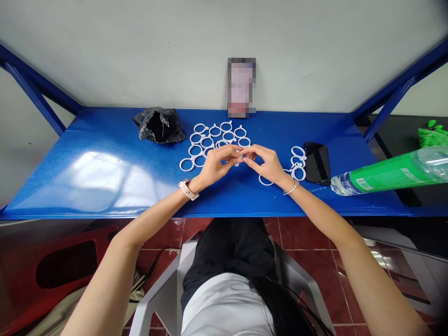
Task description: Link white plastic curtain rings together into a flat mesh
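Observation:
My left hand [219,164] and my right hand [263,161] meet over the middle of the blue table, thumbs and forefingers pinched together. Between the fingertips shows a bit of a white curtain ring [237,158], mostly hidden by my fingers. Behind and left of my hands, several more white curtain rings [186,164], each with a small eyelet, lie flat in a loose cluster. By my right wrist lies a smaller group of rings [298,151], some overlapping. One ring [265,179] lies partly under my right hand.
A crumpled black plastic bag [159,125] sits open at the back left. A phone with a blurred screen [241,88] leans on the wall. Right of the rings lie a dark phone [317,163] and a green-labelled bottle [392,172]. Blue frame bars [390,109] rise at both table ends.

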Motion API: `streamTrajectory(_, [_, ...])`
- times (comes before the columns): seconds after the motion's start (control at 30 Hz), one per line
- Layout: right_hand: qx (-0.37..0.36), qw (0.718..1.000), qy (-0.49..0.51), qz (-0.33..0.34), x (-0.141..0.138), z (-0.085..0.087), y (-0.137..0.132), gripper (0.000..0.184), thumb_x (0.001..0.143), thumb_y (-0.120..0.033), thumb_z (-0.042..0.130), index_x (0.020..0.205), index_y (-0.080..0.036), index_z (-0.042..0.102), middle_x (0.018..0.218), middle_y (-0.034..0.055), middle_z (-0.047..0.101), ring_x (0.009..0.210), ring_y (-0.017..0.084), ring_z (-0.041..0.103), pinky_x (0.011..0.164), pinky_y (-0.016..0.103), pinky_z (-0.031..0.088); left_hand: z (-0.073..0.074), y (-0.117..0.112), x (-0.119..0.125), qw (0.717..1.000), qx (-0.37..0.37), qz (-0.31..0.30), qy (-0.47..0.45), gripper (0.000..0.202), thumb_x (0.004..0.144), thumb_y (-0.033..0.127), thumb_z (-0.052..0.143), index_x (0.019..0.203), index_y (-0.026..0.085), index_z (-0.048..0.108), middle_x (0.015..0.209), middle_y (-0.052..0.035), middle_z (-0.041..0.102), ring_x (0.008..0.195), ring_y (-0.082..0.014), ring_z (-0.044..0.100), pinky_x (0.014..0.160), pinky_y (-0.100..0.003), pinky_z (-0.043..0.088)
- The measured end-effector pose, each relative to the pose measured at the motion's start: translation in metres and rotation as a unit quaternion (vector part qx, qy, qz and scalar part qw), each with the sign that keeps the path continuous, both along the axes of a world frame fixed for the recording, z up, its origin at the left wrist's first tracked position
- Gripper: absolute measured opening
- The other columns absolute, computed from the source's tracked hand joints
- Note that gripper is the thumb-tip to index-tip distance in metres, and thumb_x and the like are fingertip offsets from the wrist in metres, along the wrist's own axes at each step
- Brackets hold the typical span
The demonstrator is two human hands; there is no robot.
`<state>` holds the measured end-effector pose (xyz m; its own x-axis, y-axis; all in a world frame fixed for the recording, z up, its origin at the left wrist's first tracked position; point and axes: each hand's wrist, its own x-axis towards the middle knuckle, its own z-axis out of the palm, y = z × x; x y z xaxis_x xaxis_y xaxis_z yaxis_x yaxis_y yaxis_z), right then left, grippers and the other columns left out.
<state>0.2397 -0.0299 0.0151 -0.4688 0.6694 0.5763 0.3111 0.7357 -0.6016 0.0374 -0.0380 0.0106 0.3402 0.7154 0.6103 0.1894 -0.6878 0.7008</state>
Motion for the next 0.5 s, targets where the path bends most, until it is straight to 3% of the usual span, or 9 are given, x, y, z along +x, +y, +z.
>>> streamTrajectory(0.23, [0.032,0.999,0.006,-0.034,-0.0022,-0.0011,-0.0022,0.01,0.096,-0.029,0.061,0.101,-0.023,0.068,0.078,0.0001,0.069,0.069,0.015,0.065,0.065,0.028,0.055,0.0025,0.0007,0.0008,0.999,0.034,0.009,0.005,0.008,0.095,0.021,0.065,0.096,0.017,0.072,0.105,-0.0081,0.077,0.091,-0.0148,0.074,0.066,-0.02,0.057])
streamTrajectory(0.5, [0.035,0.999,0.009,-0.032,-0.0016,-0.0011,-0.0026,0.009,0.095,-0.029,0.063,0.099,-0.023,0.067,0.076,-0.0004,0.069,0.068,0.015,0.064,0.065,0.029,0.054,-0.0004,-0.0028,0.0022,1.0,0.009,0.02,-0.005,0.015,0.096,0.031,0.065,0.099,0.018,0.072,0.105,-0.0078,0.077,0.093,-0.016,0.074,0.066,-0.022,0.059])
